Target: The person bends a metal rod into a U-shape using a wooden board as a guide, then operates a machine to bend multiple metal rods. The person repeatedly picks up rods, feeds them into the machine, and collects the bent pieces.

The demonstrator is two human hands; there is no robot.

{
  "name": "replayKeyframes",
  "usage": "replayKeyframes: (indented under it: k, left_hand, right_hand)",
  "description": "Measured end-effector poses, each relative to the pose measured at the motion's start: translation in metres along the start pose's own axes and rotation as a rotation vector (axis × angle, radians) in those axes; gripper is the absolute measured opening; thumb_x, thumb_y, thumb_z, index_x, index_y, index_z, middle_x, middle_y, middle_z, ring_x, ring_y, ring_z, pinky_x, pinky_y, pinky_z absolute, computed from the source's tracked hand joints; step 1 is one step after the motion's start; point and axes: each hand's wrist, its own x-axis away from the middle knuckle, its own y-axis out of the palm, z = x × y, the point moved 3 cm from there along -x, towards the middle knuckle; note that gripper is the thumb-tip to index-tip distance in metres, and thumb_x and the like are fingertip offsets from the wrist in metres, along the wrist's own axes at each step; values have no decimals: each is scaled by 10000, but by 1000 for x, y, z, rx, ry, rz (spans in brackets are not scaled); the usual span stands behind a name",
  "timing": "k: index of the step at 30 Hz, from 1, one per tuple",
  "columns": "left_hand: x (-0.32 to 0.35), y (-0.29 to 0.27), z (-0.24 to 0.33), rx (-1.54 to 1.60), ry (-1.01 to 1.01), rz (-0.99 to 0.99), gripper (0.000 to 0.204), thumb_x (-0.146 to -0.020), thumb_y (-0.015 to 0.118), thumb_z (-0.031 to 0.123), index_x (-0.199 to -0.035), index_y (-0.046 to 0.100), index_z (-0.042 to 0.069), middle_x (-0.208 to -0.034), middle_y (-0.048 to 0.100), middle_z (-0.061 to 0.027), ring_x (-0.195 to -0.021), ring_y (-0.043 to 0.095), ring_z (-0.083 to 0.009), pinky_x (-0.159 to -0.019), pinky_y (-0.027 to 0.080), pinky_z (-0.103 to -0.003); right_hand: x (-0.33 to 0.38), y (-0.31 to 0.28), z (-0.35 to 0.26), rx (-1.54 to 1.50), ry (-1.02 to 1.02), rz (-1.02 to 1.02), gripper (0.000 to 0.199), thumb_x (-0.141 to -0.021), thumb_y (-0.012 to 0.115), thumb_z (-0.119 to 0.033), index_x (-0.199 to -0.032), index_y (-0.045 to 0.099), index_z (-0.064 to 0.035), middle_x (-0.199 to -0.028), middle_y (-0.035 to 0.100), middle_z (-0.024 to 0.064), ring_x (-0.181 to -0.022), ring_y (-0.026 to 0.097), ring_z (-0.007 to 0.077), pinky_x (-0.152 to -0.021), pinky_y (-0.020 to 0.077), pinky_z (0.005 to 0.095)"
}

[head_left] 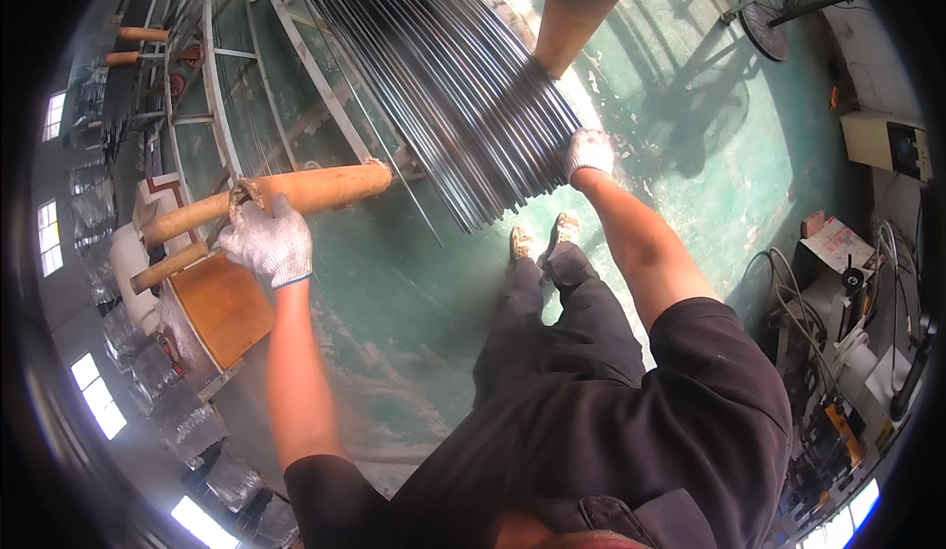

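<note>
A wide layer of long, thin, shiny metal rods (463,105) stretches from the far left toward my feet, their near ends slightly uneven. My right hand (590,152), in a whitish work glove, is closed at the right edge of the rods near their ends; its fingertips are partly hidden. To the left, an orange-brown tube (330,186) with ragged ends lies crosswise. My left hand (266,241), gloved too, is closed around the ragged left end of this tube. One single rod (419,207) lies apart on the left side of the layer.
A metal frame rack (212,86) with padded arms stands at left, beside a brown board (222,308). An upright brown tube (581,17) rises at the rods' far right edge. Cables and equipment (838,303) crowd the right side. Green floor (394,322) shows around my feet.
</note>
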Motion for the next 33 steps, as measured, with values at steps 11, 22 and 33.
replayKeyframes:
  k: [11, 22, 33]
  left_hand:
    - [0, 3, 1, 31, 47, 38, 608, -871, 777, 350, -1407, 700, 74, -1401, 698, -158, -1222, 560, -474, -1068, 425, -567]
    - [8, 0, -1, 42, -4, 7, 539, -877, 786, 348, -1295, 726, 12, -1194, 712, -259, -1153, 572, -470, -1030, 431, -592]
    - [20, -2, -13, 273, 9, 47, 272, -892, 705, 277, -1064, 763, 74, -1204, 717, -181, -1135, 566, -425, -1001, 458, -546]
  right_hand:
    - [-6, 11, -18, -49, 44, -256, 293, -937, 645, -188, -1137, 818, -62, -1227, 780, 220, -1118, 769, 375, -1028, 589, 446]
    - [6, -27, 0, -913, 105, -701, 156, -840, 784, -73, -886, 671, 23, -669, 711, 146, -536, 685, 229, -457, 531, 359]
    - [30, -49, -36, -115, -157, -410, 359, -930, 763, -340, -1013, 786, 9, -849, 773, 138, -780, 749, 239, -744, 618, 413]
